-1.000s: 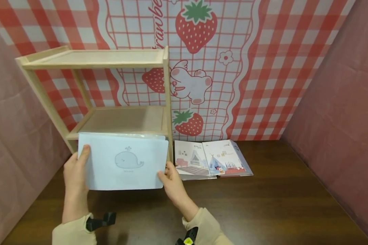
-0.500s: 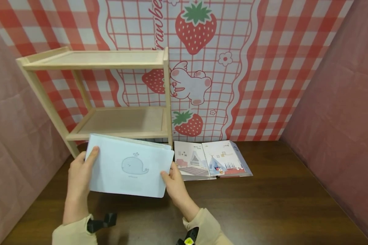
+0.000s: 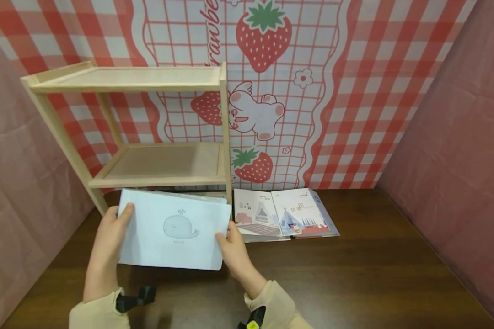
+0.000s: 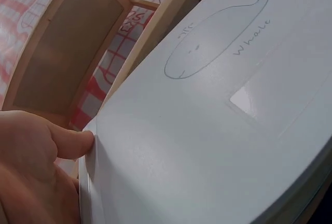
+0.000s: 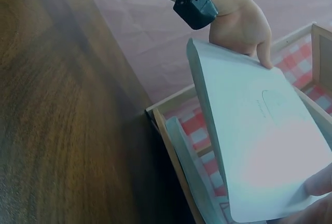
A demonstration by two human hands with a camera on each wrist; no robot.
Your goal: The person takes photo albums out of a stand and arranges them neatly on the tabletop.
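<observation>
A pale blue-white book point(image 3: 148, 244) with a whale drawing on its cover is held up in front of the wooden shelf. At its left edge my left hand point(image 3: 107, 244) grips it, thumb on the front. My right hand point(image 3: 237, 251) pinches the right edge, thumb also in front; the fingers behind the book are mostly hidden. The left wrist view shows the word "whale" on the white cover point(image 4: 166, 130). Seen from the right wrist, the book has a thick spine side and is tilted.
The wooden shelf unit point(image 3: 160, 182) stands at back left, with another pale flat item point(image 5: 192, 162) on its lowest level. To its right, an open picture book point(image 3: 300, 217) lies on the dark wooden table point(image 3: 354, 274). Pink cloth walls flank both sides.
Both hands have brought the whale book lower and a little to the right, away from the middle shelf. Its right end now dips slightly. The open picture book has stayed put.
</observation>
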